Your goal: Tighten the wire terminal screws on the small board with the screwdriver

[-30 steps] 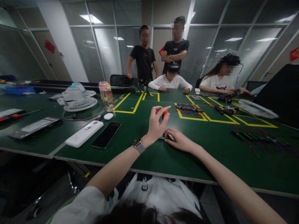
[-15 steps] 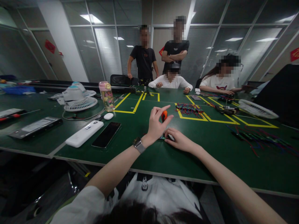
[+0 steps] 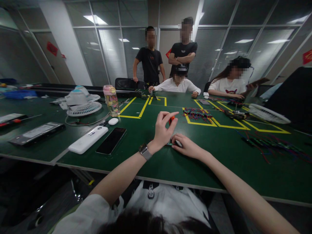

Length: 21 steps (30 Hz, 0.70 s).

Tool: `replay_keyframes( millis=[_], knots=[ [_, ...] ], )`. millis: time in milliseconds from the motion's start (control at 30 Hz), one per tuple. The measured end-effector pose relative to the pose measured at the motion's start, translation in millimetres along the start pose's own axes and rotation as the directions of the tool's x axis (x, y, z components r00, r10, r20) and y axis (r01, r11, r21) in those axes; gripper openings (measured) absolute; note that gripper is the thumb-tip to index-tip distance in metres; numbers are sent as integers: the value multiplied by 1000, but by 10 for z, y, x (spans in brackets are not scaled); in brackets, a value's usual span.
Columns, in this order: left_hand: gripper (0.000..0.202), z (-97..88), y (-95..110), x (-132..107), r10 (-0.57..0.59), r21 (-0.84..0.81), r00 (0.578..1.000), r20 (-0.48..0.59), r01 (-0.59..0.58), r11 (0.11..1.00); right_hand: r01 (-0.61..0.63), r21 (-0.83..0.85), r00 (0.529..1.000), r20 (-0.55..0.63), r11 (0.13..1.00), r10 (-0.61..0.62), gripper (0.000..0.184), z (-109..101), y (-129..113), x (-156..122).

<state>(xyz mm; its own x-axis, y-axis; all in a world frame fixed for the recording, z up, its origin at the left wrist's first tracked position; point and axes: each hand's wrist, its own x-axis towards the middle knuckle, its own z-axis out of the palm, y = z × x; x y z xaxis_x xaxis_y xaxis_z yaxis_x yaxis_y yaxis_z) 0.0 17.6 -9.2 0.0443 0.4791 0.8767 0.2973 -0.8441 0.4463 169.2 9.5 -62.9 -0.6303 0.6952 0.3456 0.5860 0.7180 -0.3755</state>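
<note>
My left hand, with a watch on its wrist, is curled around the orange and black handle of a screwdriver. The index finger reaches over the top and the thumb lies along the near side. The handle stands roughly upright; its lower end is hidden behind the hand. Just below, my right hand rests on the table with its fingers bent over a small circuit board, pinning it down. A dark, pale-edged piece shows under those fingers. Most of the board is covered.
To the left lie a black phone, a white power bank, a bottle and a fan. Bundles of wired boards sit ahead inside yellow tape, with more wired boards at right. Several people are across the table.
My left thumb has drawn in closer to the handle, which has turned slightly. My right hand stays put. Across the table, one person's hand moved left and another person raised a brown flat object.
</note>
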Motion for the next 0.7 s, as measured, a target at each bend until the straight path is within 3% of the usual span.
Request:
replay_keyframes(
  millis=[167,433,700],
  knots=[
    [34,2,-35,-4,1,-81,998,67,5,997,-7,-5,1000,5,1000,7,4,3,15,-1],
    [26,24,-17,-6,0,10,1000,-22,0,1000,-12,-10,1000,6,1000,12,4,4,-3,-3],
    [30,3,-10,-4,-5,-47,999,33,7,999,-13,-8,1000,11,1000,13,4,-11,-20,2]
  ],
)
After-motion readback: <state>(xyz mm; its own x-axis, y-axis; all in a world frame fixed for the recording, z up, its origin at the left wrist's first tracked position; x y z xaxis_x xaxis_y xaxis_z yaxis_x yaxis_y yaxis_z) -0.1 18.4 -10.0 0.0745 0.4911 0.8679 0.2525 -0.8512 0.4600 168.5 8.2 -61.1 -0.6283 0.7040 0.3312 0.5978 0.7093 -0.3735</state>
